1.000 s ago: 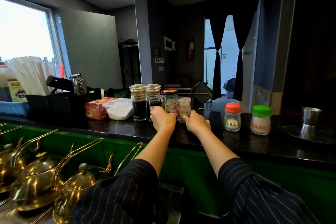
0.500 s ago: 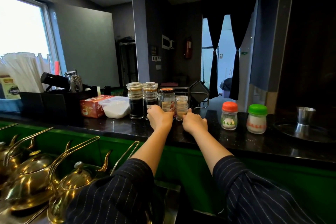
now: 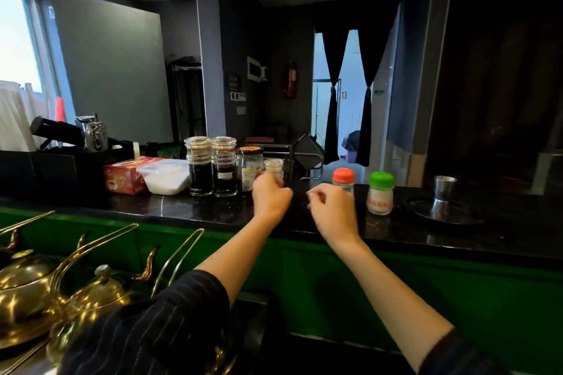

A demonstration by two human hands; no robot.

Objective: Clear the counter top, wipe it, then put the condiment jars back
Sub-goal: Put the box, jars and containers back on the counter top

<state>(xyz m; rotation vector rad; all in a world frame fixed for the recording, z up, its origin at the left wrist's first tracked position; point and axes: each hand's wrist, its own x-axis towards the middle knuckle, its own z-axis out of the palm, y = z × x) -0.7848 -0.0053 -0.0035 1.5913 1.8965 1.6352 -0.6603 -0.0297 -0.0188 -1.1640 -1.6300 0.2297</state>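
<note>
The left grip (image 3: pixel 271 196) is held over the black bench (image 3: pixel 182 210) with its fingers curled in, just before the small jar (image 3: pixel 274 166). Whether the jar is touched cannot be told. The right grip (image 3: pixel 330 210) is loosely curled, nothing being held, in front of the orange-capped jar (image 3: pixel 343 176). Beside that, a green-capped jar (image 3: pixel 380 192) is seen. Two tall glass jars (image 3: pixel 199 164) and a labelled jar (image 3: pixel 250 167) are lined up left of the small one. The jar labels are too blurred to be read. A teacup is pictured on the red box (image 3: pixel 122 176), its writing unreadable. Brass teapots (image 3: pixel 27 280) are kept below the green bench front, and dark curtains (image 3: pixel 335 70) are tied back beyond.
</note>
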